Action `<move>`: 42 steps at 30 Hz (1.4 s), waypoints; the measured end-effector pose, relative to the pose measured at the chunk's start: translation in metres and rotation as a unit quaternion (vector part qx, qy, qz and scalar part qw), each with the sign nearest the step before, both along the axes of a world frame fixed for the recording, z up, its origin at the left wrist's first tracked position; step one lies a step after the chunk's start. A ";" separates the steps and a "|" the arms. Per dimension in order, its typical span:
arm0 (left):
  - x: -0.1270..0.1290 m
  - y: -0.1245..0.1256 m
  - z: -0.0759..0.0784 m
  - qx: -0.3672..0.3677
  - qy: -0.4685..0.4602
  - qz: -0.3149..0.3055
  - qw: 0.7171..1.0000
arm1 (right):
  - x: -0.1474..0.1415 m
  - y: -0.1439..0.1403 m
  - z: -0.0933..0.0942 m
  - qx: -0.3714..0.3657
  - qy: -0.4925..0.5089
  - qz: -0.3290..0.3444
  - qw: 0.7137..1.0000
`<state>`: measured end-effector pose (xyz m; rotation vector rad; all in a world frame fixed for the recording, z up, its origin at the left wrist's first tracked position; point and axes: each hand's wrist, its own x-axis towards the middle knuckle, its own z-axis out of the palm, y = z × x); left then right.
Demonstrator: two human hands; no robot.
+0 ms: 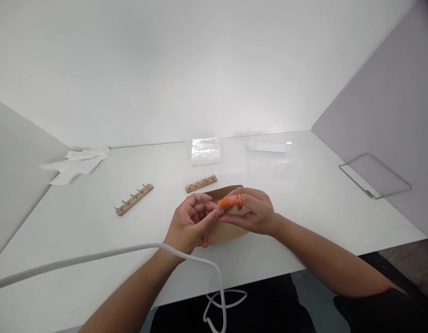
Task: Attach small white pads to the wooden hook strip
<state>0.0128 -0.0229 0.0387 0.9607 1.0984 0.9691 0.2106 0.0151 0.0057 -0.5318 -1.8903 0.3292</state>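
Note:
My left hand [193, 219] and my right hand [253, 210] meet over a brown sheet of paper or card [231, 233] with curved edges. An orange rubber finger cot [229, 200] covers the index finger of my right hand, its rolled rim towards the knuckle. Just below the cot's tip, the thumb and fingers of my left hand pinch together, touching the right fingertips. Whatever small thing lies between them is hidden. Behind the hands rests a wooden strip with several metal hooks [201, 183]. A similar hook strip [134, 200] lies apart to the left.
A clear plastic-wrapped pack [206, 151] lies near the back wall, with a transparent bag [269, 157] to its right. White tissues [78, 162] sit at the back left corner. A wire frame [373, 178] leans at right. A white cable [131, 249] crosses the left forearm.

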 end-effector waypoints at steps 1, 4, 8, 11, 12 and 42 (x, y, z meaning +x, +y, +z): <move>0.000 0.000 -0.001 -0.002 -0.002 -0.004 1.000 | 0.000 0.000 -0.001 -0.008 0.007 0.002 1.000; -0.002 0.002 -0.004 -0.012 -0.003 -0.027 1.000 | -0.002 -0.001 -0.004 -0.036 0.039 0.013 0.999; -0.004 0.004 -0.005 -0.015 -0.010 -0.045 0.999 | -0.003 -0.003 -0.003 -0.051 0.058 0.013 0.997; -0.004 0.003 -0.005 -0.005 -0.019 -0.032 0.999 | -0.003 -0.004 -0.001 -0.060 0.042 -0.011 0.997; -0.004 0.003 -0.004 0.002 -0.021 -0.025 0.999 | -0.002 -0.005 0.000 -0.061 0.038 -0.018 0.997; -0.006 0.005 -0.005 0.028 -0.004 0.006 1.000 | -0.005 -0.003 -0.002 -0.013 0.043 -0.021 0.999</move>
